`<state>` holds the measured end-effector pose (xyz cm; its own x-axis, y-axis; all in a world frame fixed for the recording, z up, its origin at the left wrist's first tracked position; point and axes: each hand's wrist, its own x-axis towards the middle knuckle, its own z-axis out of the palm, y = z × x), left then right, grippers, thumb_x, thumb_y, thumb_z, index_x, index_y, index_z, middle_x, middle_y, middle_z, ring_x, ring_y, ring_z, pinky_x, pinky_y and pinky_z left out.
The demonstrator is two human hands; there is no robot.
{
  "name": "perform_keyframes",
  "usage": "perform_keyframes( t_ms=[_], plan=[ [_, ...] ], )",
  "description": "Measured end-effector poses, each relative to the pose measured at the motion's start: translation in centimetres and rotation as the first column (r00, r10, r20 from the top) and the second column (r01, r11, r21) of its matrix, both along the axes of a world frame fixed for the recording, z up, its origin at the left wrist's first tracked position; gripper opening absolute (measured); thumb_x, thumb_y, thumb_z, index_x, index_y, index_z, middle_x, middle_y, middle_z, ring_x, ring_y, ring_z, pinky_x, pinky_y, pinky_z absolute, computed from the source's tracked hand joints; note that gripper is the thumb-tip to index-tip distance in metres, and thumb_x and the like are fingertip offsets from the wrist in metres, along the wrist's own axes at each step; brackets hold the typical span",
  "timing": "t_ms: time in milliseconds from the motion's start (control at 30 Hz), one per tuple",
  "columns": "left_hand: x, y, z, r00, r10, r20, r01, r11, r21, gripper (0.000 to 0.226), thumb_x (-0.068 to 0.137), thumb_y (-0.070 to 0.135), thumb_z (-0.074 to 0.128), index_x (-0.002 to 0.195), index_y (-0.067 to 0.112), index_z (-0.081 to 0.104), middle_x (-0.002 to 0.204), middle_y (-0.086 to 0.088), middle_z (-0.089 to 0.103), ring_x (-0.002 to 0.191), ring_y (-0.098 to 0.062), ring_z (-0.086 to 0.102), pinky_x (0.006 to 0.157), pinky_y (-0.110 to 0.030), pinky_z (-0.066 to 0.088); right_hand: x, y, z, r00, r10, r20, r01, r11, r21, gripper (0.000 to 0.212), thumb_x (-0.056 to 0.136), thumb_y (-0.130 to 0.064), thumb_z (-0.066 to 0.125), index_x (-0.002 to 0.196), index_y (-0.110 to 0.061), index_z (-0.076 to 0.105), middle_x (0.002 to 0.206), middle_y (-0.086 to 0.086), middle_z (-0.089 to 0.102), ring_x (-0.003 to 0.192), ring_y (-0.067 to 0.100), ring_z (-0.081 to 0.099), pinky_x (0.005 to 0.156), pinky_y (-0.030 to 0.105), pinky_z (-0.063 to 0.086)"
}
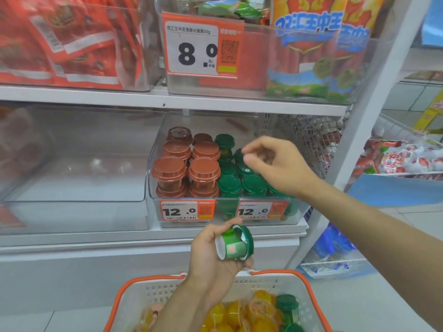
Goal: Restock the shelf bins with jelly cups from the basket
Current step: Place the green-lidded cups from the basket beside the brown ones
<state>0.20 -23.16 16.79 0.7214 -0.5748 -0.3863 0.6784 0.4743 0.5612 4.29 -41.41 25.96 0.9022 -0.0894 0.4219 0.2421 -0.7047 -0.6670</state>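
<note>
Jelly cups fill the clear shelf bin (153, 188) in front of us on the lower shelf: in the head view we count about seven brown-lidded cups (169, 169) stacked on the left half, and at least eight green-lidded cups (229, 184) on the right half, some hidden behind our right arm. Two orange price tags (187, 211) reading 12.0 hang on the bin's front wall. To its left stands a second clear bin (72, 202).

Our left hand (215, 252) is raised just below the bin, palm turned toward us, its grip curled round one green jelly cup (236, 243) that lies on its side, lid to the right. Our right hand (275, 164) reaches in from the right over the green stacks, thumb and forefinger pinched close together; we cannot tell whether anything sits between them.

Below, the white basket (134, 298) with orange handles holds a heap of yellow jelly cups (259, 310), too jumbled to count, and three green ones (286, 303) at its right side.
</note>
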Motion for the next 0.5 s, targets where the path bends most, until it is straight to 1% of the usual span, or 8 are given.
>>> perform_keyframes(
  t_ms=[67,100,167,200,267,333,433,500],
  plan=[
    [-0.4,-0.2,0.8,0.999,-0.024,-0.024,0.021,0.994,-0.106,0.043,0.069,0.023,0.055,0.103,-0.001,0.066,0.086,-0.022,0.06,0.066,-0.033,0.058,0.05,-0.032,0.04,-3.5,0.0,0.2,0.968,0.185,-0.172,-0.169,0.98,0.102,0.008,0.088,-0.011,0.073,0.096,-0.01,0.072,0.077,-0.006,0.069,0.067,0.007,0.06,0.066,0.023,0.052],
    [-0.6,-0.4,1.1,0.999,-0.021,-0.029,0.016,0.988,-0.152,0.043,0.07,0.023,0.052,0.102,-0.002,0.065,0.086,-0.023,0.062,0.067,-0.033,0.059,0.051,-0.032,0.041,-4.8,-0.1,0.1,0.924,0.26,-0.281,-0.234,0.964,0.125,0.014,0.087,-0.015,0.076,0.099,-0.01,0.071,0.081,-0.004,0.07,0.069,0.011,0.062,0.068,0.027,0.054],
    [-1.1,-0.7,1.9,1.0,-0.015,-0.013,0.011,0.973,-0.23,0.042,0.075,0.022,0.045,0.1,-0.002,0.067,0.091,-0.022,0.065,0.071,-0.033,0.06,0.054,-0.034,0.044,-6.8,-0.2,-0.4,0.842,0.327,-0.429,-0.301,0.945,0.129,0.032,0.082,-0.029,0.077,0.109,-0.014,0.07,0.096,0.001,0.072,0.082,0.026,0.067,0.08,0.038,0.056],
    [-1.3,-0.9,2.3,1.0,-0.014,0.006,0.015,0.965,-0.261,0.042,0.076,0.022,0.041,0.096,-0.001,0.07,0.093,-0.021,0.066,0.072,-0.03,0.06,0.057,-0.035,0.045,-7.4,-0.1,-0.7,0.828,0.326,-0.457,-0.306,0.945,0.119,0.038,0.081,-0.035,0.076,0.113,-0.016,0.069,0.102,0.0,0.071,0.09,0.029,0.067,0.085,0.041,0.056],
    [-1.9,-1.3,3.2,0.999,-0.007,0.044,0.02,0.957,-0.29,0.044,0.078,0.021,0.036,0.082,0.0,0.075,0.091,-0.02,0.068,0.07,-0.027,0.06,0.059,-0.036,0.044,-8.3,-0.1,-1.0,0.825,0.316,-0.468,-0.301,0.947,0.109,0.04,0.085,-0.041,0.072,0.117,-0.018,0.068,0.108,-0.002,0.07,0.098,0.024,0.067,0.091,0.043,0.054],
    [-2.3,-1.7,3.9,0.996,-0.011,0.092,0.039,0.95,-0.311,0.044,0.079,0.021,0.037,0.081,-0.001,0.075,0.091,-0.021,0.068,0.073,-0.028,0.061,0.058,-0.037,0.05,-8.9,-0.3,-0.7,0.82,0.338,-0.461,-0.295,0.941,0.165,0.036,0.09,-0.037,0.068,0.12,-0.016,0.068,0.111,0.001,0.071,0.104,0.024,0.067,0.095,0.042,0.054],
    [-2.4,-1.8,4.7,0.975,-0.054,0.214,0.102,0.97,-0.222,0.042,0.086,0.021,0.041,0.104,-0.004,0.069,0.105,-0.024,0.068,0.089,-0.036,0.063,0.068,-0.043,0.059,-9.5,-0.7,0.0,0.848,0.362,-0.387,-0.27,0.924,0.273,0.034,0.09,-0.023,0.07,0.122,-0.012,0.068,0.11,0.01,0.072,0.103,0.03,0.067,0.093,0.038,0.054],
    [-2.0,-1.2,5.2,0.937,-0.194,0.291,0.218,0.975,-0.052,0.045,0.093,0.028,0.039,0.114,0.001,0.068,0.099,-0.021,0.067,0.084,-0.039,0.063,0.064,-0.041,0.059,-9.7,-1.1,0.4,0.875,0.372,-0.308,-0.272,0.907,0.323,0.041,0.083,-0.019,0.075,0.123,-0.013,0.067,0.106,0.009,0.071,0.093,0.023,0.066,0.087,0.032,0.055]
  ],
)
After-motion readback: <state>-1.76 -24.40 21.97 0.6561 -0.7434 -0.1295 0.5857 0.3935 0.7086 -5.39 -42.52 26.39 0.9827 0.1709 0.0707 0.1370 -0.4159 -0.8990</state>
